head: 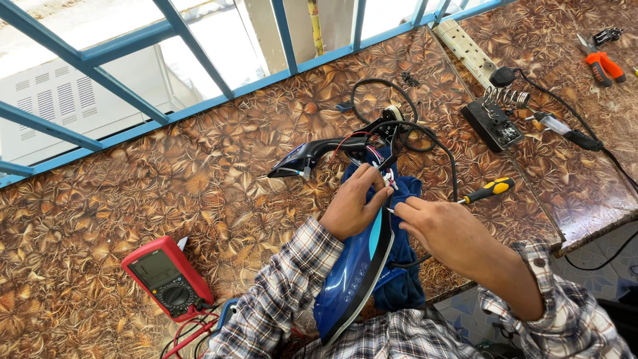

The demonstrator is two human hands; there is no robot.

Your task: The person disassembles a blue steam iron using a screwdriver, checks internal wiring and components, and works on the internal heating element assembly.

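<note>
Right up close at the bench edge, a blue steam iron (355, 272) is sitting on its side, half in the person's lap, with its shell opened up at the far end. Left hand (352, 209) is curled shut, pinching the little bunch of red and white wires (387, 177) coming out of the body. Right hand (442, 229) is closing its fingertips on something thin and metallic just beside those wires, but it's too small to say what. Looks to me like they're working through the wiring stage, sorting out the leads or a connector, so I'd guess the next bit is needing a steady grip and fine fingertip control more than force. Just past the hands, a yellow and black screwdriver (488, 191) is lying on the marbled brown table (219, 179), untouched. Off to the left, a red multimeter (167, 277) is resting with its leads trailing toward the person. Further back, the iron's black handle piece (316, 154) is lying detached with its cord (389, 100) looping behind. Way out right, a soldering iron stand (495, 119), a power strip (468, 46) and orange-handled pliers (601, 63) are waiting.
</note>
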